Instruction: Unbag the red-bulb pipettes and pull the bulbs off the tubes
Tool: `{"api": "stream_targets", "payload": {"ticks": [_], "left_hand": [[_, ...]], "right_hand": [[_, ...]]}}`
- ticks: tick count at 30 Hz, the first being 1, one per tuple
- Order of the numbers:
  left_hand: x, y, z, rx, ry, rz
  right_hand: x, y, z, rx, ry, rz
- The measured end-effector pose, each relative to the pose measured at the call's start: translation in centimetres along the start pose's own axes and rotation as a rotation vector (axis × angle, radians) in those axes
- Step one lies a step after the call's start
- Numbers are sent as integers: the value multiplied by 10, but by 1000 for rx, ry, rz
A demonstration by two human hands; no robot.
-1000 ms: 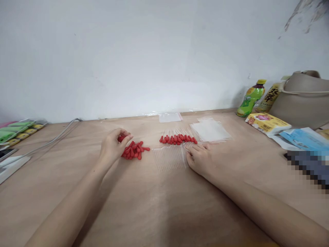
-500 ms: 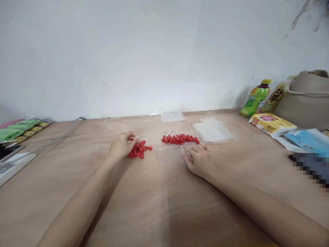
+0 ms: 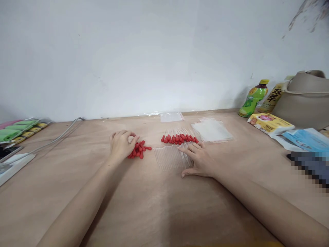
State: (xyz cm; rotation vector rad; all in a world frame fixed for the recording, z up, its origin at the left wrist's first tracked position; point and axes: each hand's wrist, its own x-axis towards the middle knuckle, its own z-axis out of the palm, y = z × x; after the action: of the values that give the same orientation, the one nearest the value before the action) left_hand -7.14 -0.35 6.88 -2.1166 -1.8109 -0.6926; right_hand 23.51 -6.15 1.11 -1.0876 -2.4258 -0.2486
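Note:
My left hand (image 3: 122, 144) is at the left edge of a heap of small red rubber bulbs (image 3: 140, 150). Its thumb and forefinger are curled together in a pinch; what is between them, if anything, does not show. My right hand (image 3: 199, 159) lies over the right end of a row of thin clear dropper tubes (image 3: 168, 157), fingers outstretched and thumb spread away on the table. Just behind that row, red bulbs sit in a line on the ends of more clear tubes (image 3: 177, 131) pointing toward the wall.
White zip bags (image 3: 213, 129) are stacked behind my right hand, and another bag (image 3: 171, 117) lies by the wall. To the right are a green bottle (image 3: 253, 99), a yellow tissue pack (image 3: 271, 123), a beige bag (image 3: 303, 101) and a phone (image 3: 308, 166). A grey cable (image 3: 61, 136) runs at left.
My right hand has spread, its thumb moving down off the tubes and its forefinger reaching left across them. My left hand has shifted slightly, with its fingers curling more.

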Motion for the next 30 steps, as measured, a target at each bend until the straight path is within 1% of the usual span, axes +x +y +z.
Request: {"api": "stream_targets", "payload": {"ticks": [2, 6, 9, 12, 16, 20, 25, 30], "left_hand": [[-3, 15, 2, -56, 33, 78], [-3, 48, 14, -170, -33, 201], [4, 69, 27, -211, -91, 228], [14, 82, 38, -217, -148, 239], [24, 87, 49, -206, -232, 270], [28, 86, 57, -202, -276, 243], [27, 89, 62, -208, -229, 223], [17, 90, 56, -228, -146, 156]], "right_hand": [[2, 1, 3, -23, 9, -2], [6, 0, 10, -61, 36, 18], [8, -1, 12, -67, 50, 29], [7, -1, 13, -62, 52, 35], [7, -2, 13, -61, 55, 66], [9, -5, 16, -60, 90, 89], [13, -8, 18, -53, 114, 109], [10, -8, 13, -38, 93, 122]]}}
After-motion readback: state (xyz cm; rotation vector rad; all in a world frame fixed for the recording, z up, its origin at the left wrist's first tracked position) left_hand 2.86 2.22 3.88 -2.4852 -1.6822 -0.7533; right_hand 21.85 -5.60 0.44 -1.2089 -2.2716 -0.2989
